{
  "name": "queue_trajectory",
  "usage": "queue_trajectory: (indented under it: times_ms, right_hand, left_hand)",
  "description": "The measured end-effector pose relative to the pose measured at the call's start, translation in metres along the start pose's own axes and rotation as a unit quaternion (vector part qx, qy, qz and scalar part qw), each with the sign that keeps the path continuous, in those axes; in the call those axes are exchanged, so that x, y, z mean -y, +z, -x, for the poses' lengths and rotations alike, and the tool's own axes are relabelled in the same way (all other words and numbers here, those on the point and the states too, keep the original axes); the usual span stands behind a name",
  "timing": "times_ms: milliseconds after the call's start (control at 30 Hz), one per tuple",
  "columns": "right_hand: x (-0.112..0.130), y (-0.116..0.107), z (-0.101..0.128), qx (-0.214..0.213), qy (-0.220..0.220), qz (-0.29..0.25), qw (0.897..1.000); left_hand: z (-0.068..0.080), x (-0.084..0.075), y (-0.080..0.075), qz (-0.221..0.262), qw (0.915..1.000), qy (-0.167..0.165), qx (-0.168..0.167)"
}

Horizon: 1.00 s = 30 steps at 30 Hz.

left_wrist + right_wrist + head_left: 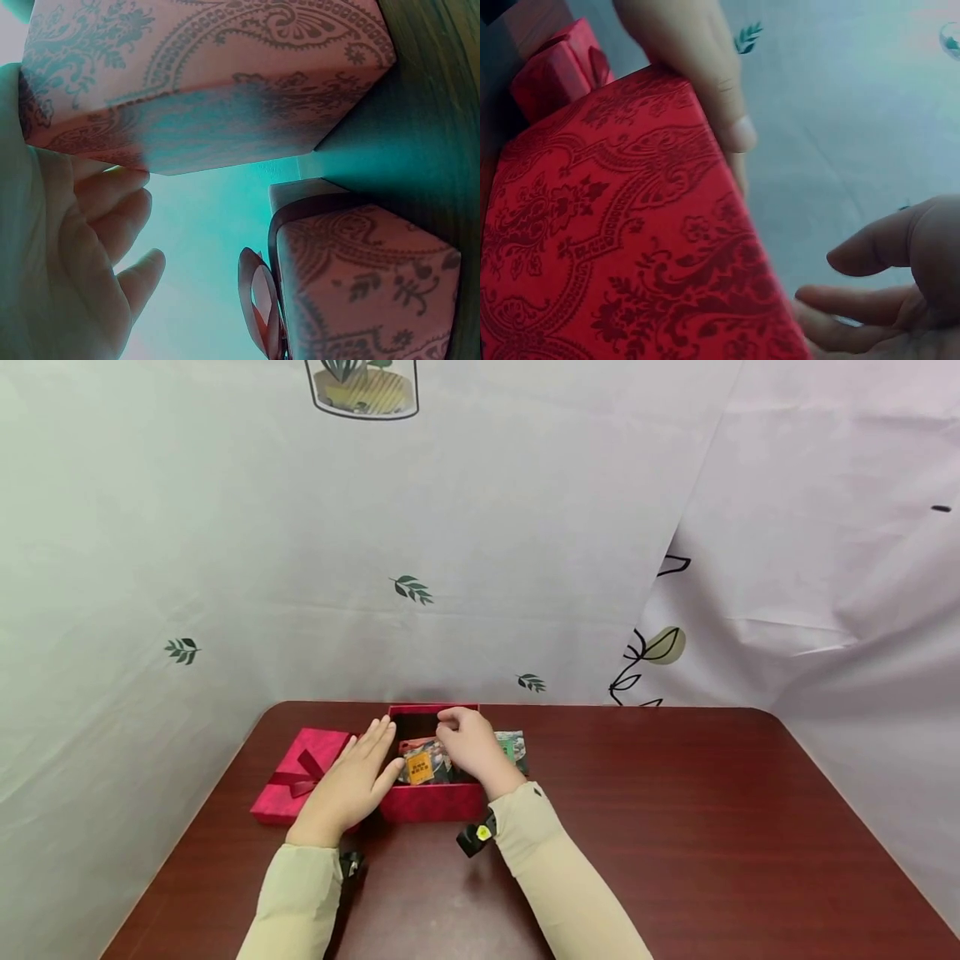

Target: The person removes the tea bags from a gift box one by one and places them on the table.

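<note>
An open red patterned gift box [427, 806] stands near the back of the table, with a colourful packet bearing an orange label [422, 767] inside. My left hand [352, 785] rests along the box's left side, its fingers straight; in the right wrist view its thumb [731, 124] lies over the box's rim. Over the box's right side is my right hand [474, 747], thumb and fingers loosely bent. The right wrist view shows a gap between that thumb and the fingers [847, 307], nothing gripped there. A green-labelled packet [513, 745] lies right of the box, partly hidden behind the right hand.
The red lid [281, 793] with its dark red ribbon bow [302, 777] lies left of the box, close to the left hand. Brown wooden table [675, 827] extends to the right. A pale printed cloth [525, 568] hangs behind the table's far edge.
</note>
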State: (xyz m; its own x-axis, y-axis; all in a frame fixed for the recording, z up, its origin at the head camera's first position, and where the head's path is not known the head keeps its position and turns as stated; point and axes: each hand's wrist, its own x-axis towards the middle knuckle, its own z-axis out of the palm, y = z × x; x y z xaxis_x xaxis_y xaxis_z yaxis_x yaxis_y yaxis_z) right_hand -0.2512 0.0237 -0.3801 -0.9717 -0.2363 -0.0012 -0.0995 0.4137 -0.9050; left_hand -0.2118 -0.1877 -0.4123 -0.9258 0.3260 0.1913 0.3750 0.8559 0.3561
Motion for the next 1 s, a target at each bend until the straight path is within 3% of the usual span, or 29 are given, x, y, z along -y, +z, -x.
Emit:
queue_trajectory:
  times_ms: [200, 533, 833, 1000]
  right_hand:
    - [0.004, 0.007, -0.008, 0.023, 0.047, 0.022, 0.998]
    - [0.004, 0.020, -0.011, 0.031, 0.076, 0.106, 0.991]
    - [-0.002, 0.030, -0.013, 0.027, 0.091, 0.114, 0.989]
    - [-0.004, 0.031, -0.014, 0.012, 0.079, 0.111, 0.991]
  left_hand:
    - [0.000, 0.002, 0.001, -0.005, 1.0000, 0.001, 0.000]
    - [0.002, 0.003, -0.002, 0.001, 1.0000, 0.001, 0.002]
    - [0.001, 0.007, 0.001, 0.002, 1.0000, 0.002, 0.002]
    - [0.001, 0.008, 0.001, 0.002, 1.0000, 0.003, 0.002]
